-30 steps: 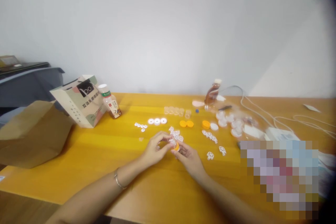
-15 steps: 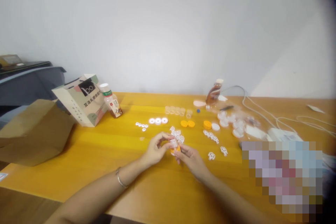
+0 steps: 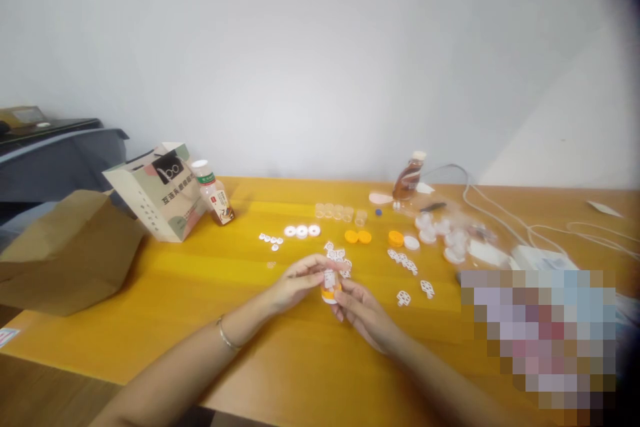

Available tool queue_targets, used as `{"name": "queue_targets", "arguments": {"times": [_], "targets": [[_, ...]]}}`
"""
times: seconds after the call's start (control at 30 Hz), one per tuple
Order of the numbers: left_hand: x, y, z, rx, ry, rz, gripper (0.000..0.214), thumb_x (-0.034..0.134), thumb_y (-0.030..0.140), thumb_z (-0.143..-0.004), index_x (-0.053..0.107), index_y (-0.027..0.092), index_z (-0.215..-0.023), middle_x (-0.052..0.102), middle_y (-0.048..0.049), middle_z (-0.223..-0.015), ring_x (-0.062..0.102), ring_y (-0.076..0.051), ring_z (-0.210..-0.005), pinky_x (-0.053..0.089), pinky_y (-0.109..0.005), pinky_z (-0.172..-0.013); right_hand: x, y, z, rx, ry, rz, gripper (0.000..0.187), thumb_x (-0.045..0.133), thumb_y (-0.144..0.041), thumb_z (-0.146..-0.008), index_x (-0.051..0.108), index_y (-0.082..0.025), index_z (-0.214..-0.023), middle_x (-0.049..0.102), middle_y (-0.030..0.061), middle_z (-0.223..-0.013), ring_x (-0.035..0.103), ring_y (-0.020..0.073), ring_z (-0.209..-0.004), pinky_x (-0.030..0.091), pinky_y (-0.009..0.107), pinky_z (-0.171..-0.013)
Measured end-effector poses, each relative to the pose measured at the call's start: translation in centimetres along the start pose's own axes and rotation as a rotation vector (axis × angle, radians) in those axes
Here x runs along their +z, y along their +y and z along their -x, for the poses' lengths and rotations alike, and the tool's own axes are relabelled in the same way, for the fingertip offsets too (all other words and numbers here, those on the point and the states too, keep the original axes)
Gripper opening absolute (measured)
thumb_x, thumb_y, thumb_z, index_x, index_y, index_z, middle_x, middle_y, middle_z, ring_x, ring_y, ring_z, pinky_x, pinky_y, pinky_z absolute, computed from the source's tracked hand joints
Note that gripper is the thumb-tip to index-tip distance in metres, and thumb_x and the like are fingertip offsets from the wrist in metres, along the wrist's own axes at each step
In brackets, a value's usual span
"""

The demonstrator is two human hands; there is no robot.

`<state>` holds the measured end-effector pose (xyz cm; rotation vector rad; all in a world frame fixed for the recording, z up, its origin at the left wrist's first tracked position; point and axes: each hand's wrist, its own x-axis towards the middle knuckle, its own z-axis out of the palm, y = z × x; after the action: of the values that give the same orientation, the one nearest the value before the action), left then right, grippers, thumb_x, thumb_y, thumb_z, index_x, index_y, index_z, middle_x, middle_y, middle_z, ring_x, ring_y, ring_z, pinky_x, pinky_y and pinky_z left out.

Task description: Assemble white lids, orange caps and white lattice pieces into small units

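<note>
Between my hands, above the table, is a small clear container with an orange and white base (image 3: 330, 295); white bits show through its clear upper part. My left hand (image 3: 303, 278) is closed on its clear upper part, thumb at the side and fingers across the top. Around the base my right hand (image 3: 364, 310) is closed, thumb on the orange band. Just beyond lie flat white openwork pieces (image 3: 340, 255), partly hidden by my left fingers. More such pieces (image 3: 403, 260) lie to the right.
Farther back are clear cups (image 3: 339, 213), white rings (image 3: 301, 231), orange caps (image 3: 358, 237) and small white pieces (image 3: 271, 239). Bottles (image 3: 216, 197) and a paper bag (image 3: 160, 197) stand left, with a brown bag (image 3: 70, 253). Another bottle (image 3: 409, 177) and cables (image 3: 493, 207) lie right.
The container has moved slightly down and now stands more upright, with its white bottom visible. My left fingers have stretched across its top.
</note>
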<state>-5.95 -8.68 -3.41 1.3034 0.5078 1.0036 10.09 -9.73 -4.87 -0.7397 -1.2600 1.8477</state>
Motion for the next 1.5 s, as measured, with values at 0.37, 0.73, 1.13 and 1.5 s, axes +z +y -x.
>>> {"name": "queue_targets", "arguments": {"times": [0.37,0.73,1.13,1.5], "targets": [[-0.3,0.2,0.0,-0.007,0.004,0.020,0.034,0.057,0.032,-0.076,0.049,0.016,-0.105,0.058,-0.0118,-0.101,0.057,-0.020,-0.089,0.043,-0.030,-0.076,-0.3,0.5,0.0,0.028,-0.047,-0.012,0.025,0.061,-0.041,-0.069,0.057,-0.016,-0.070,0.044,-0.0035,-0.056,0.037,0.0068,-0.048,0.030,0.019,-0.046],[-0.9,0.4,0.1,-0.033,0.076,-0.238,0.028,0.056,0.032,-0.077,0.055,0.016,-0.100,0.058,-0.0090,-0.101,0.054,-0.019,-0.093,0.041,-0.032,-0.083,-0.3,-0.4,-0.2,-0.057,-0.079,0.148,0.026,0.059,-0.039,-0.072,0.062,-0.020,-0.089,0.059,0.0022,-0.080,0.052,0.0154,-0.075,0.042,0.029,-0.075],[-1.1,-0.1,0.0,-0.021,0.019,-0.057,0.038,0.053,0.032,-0.079,0.044,0.019,-0.114,0.050,-0.0115,-0.114,0.048,-0.021,-0.106,0.039,-0.033,-0.086,-0.4,0.0,-0.1,-0.040,-0.021,0.086,0.032,0.060,-0.041,-0.071,0.062,-0.019,-0.094,0.061,0.0044,-0.078,0.055,0.0160,-0.073,0.043,0.031,-0.075],[-0.8,0.1,0.1,-0.012,0.028,-0.056,0.041,0.056,0.032,-0.076,0.044,0.021,-0.114,0.042,-0.0111,-0.126,0.040,-0.025,-0.115,0.036,-0.036,-0.091,-0.6,0.0,-0.2,-0.079,-0.007,0.115,0.030,0.059,-0.039,-0.072,0.062,-0.020,-0.096,0.062,0.0030,-0.079,0.055,0.0157,-0.075,0.042,0.031,-0.075]]}}
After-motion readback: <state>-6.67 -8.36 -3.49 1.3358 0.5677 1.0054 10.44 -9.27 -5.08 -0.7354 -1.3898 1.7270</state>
